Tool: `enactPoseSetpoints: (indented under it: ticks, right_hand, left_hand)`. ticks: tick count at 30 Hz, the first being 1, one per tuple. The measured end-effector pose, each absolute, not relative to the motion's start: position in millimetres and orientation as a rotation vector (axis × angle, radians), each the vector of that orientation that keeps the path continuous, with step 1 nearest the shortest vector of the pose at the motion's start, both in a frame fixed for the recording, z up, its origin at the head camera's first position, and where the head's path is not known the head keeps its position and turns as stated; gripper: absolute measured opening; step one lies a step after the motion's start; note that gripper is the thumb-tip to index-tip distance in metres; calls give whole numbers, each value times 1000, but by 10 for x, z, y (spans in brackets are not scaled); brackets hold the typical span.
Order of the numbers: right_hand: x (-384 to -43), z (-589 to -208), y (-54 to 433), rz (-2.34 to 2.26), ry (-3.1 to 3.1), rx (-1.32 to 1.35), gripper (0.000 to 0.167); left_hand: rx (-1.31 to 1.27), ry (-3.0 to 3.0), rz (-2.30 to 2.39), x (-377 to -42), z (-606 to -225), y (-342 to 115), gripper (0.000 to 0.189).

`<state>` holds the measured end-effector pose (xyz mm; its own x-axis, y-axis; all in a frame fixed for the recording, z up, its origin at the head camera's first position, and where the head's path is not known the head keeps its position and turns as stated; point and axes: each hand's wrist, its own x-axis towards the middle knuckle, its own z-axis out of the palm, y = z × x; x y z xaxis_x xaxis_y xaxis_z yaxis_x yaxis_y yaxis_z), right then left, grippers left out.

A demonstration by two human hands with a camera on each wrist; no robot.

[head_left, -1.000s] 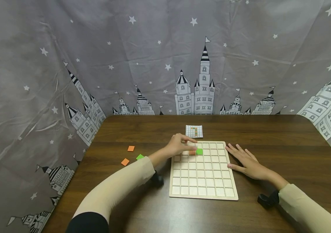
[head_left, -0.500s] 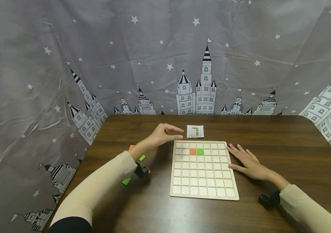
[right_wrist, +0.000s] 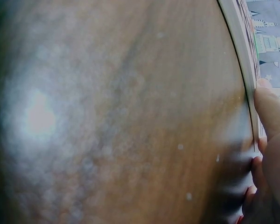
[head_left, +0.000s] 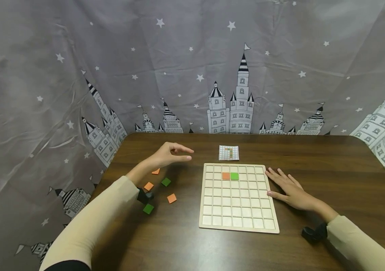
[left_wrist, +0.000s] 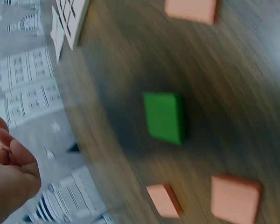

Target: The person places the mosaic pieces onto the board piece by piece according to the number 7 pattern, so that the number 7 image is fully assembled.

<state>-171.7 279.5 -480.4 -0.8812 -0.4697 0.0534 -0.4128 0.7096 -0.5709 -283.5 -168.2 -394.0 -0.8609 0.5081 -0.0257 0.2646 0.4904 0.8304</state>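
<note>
My left hand (head_left: pixel 167 155), holding nothing, hovers left of the wooden grid board (head_left: pixel 240 203), thumb and fingers apart. Below it on the table lie loose square tiles: a green tile (head_left: pixel 166 182), a nearer green tile (head_left: pixel 148 209), and orange tiles, one (head_left: pixel 171 198) toward the board. In the left wrist view a green tile (left_wrist: pixel 162 116) sits mid-frame with orange tiles around it. On the board, an orange tile (head_left: pixel 225 176) and a green tile (head_left: pixel 234 176) fill neighbouring cells in the second row. My right hand (head_left: pixel 291 191) rests with spread fingers, thumb and fingertips at the board's right edge.
A small printed card (head_left: pixel 228 153) with a coloured grid pattern lies behind the board. Past the brown table's (head_left: pixel 331 158) back edge hangs a grey curtain (head_left: pixel 179 49) with castles and stars. Each wrist wears a black camera.
My left hand has let go of the orange tile on the board and moved left, off the board and over toward the loose tiles. The right hand stays at the board's edge.
</note>
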Motion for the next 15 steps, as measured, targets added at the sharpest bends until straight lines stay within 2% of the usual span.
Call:
enactPoseSetpoints:
  ticks: [15]
  right_hand:
    - [-1722,-4817,2803,-915,2814,-735,72]
  left_hand:
    - [622,2562,1223,-2908,-4135,-2398,39]
